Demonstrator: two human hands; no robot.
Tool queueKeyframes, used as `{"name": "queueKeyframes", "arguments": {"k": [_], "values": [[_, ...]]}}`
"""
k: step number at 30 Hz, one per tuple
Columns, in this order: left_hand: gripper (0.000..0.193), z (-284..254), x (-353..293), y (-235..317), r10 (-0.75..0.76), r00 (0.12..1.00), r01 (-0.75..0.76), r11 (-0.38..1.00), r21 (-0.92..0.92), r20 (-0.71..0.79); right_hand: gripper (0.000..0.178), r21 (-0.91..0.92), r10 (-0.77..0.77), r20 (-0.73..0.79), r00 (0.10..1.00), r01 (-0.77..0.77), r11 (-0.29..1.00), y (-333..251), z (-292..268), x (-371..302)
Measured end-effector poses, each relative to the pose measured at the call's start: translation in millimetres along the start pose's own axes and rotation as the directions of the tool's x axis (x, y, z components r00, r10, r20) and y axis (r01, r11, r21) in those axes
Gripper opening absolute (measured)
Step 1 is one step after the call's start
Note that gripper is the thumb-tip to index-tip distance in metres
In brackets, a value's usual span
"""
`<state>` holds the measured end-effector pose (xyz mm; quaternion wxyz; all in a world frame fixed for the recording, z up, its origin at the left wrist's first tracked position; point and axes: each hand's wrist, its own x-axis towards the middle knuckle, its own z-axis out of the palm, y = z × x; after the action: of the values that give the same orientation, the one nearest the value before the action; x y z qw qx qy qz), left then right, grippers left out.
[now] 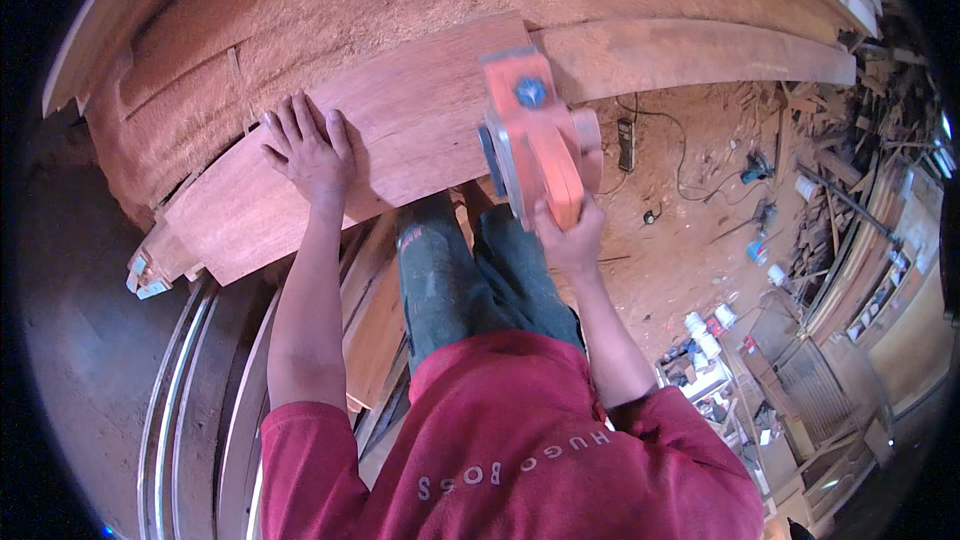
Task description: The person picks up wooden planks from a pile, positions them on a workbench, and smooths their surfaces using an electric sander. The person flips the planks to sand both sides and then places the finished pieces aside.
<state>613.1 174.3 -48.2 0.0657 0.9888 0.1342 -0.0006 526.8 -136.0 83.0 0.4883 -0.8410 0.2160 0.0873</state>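
Observation:
A wide reddish wooden board (420,105) lies across the sawdust-covered bench in front of me. My left hand (312,152) rests flat on its left part, fingers spread. At the board's right end, my right hand (570,235) is wrapped round the rear handle of an orange power planer (530,130) with a blue knob on top. The planer is slightly smeared by motion, and its front part sits over the board's near right edge. Its underside is hidden, so I cannot tell whether it touches the wood.
A sawdust-covered bench (300,0) holds another long board (700,50) at right. Metal rails (165,410) and planks stand at lower left. Cords and a power strip (626,144) lie on the dusty floor (680,230). Wood scraps (835,170) and white containers (705,335) lie farther right.

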Motion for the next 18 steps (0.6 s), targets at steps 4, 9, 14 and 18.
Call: {"name": "queueKeyframes", "arguments": {"k": [4, 9, 14, 18], "values": [[0.061, 2.2, -2.5, -2.3, 0.006, 1.0, -0.006, 1.0, 0.012, -0.002, 0.026, 0.064, 0.122, 0.045, 0.991, -0.125, 0.99, 2.8, -1.6, -8.9], [0.062, 2.5, 2.0, -2.7, 0.02, 1.0, -0.02, 1.0, 0.022, -0.007, 0.026, 0.047, -0.044, 0.024, 0.999, 0.043, 0.998, -39.6, 24.9, 77.7], [0.064, 2.4, 3.4, -2.5, 0.027, 1.0, -0.027, 1.0, 0.007, -0.011, 0.023, 0.079, -0.091, 0.06, 0.994, 0.086, 0.993, -65.0, 36.0, 132.2], [0.064, 3.9, 0.0, -5.1, -0.017, 1.0, 0.017, 1.0, -0.007, 0.024, 0.024, 0.098, -0.009, 0.087, 0.996, 0.001, 0.995, -45.2, 23.4, 76.9]]}}
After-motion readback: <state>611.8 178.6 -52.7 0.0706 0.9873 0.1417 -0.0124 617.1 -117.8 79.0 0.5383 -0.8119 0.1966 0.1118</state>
